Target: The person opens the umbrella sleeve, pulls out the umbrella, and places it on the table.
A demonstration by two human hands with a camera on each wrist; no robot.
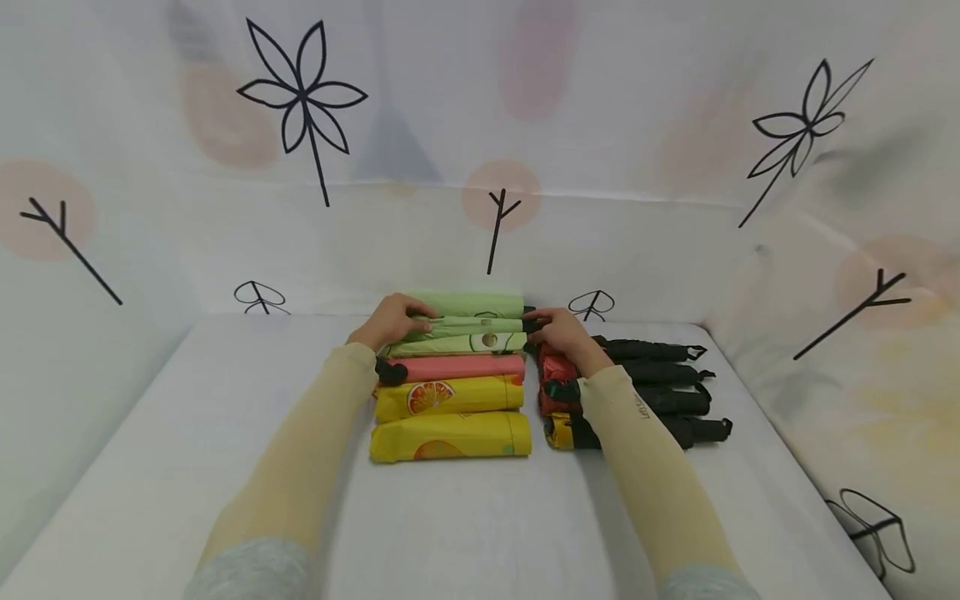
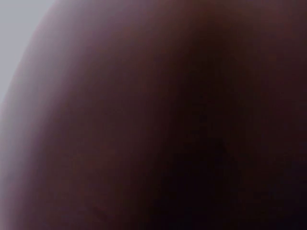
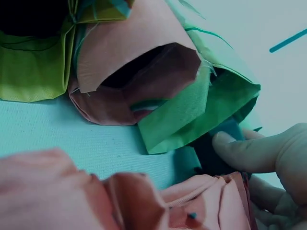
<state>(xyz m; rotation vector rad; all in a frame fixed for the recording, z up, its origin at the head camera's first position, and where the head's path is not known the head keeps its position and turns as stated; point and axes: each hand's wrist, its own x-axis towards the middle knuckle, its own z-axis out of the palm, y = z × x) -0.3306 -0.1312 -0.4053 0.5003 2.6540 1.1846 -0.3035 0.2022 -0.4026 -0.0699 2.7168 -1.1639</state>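
Near the back of the white table, my left hand (image 1: 392, 322) grips the left part of a light green cloth sleeve (image 1: 491, 325). At its right end my right hand (image 1: 564, 336) pinches a dark piece (image 3: 211, 151) between thumb and fingers, beside the open mouth of a green sleeve (image 3: 230, 105) in the right wrist view. How far the dark piece reaches inside is hidden. Another green sleeve (image 1: 465, 303) lies behind, and a third with a round print (image 1: 442, 344) lies in front. The left wrist view is dark and blurred.
Toward me lie a pink sleeve (image 1: 465, 367) and two yellow fruit-print sleeves (image 1: 480, 394). Under my right forearm, several black folded umbrellas (image 1: 678, 402) with wrist loops lie in a column, some with red or yellow ends. A patterned cloth wall (image 1: 420, 242) stands behind the table.
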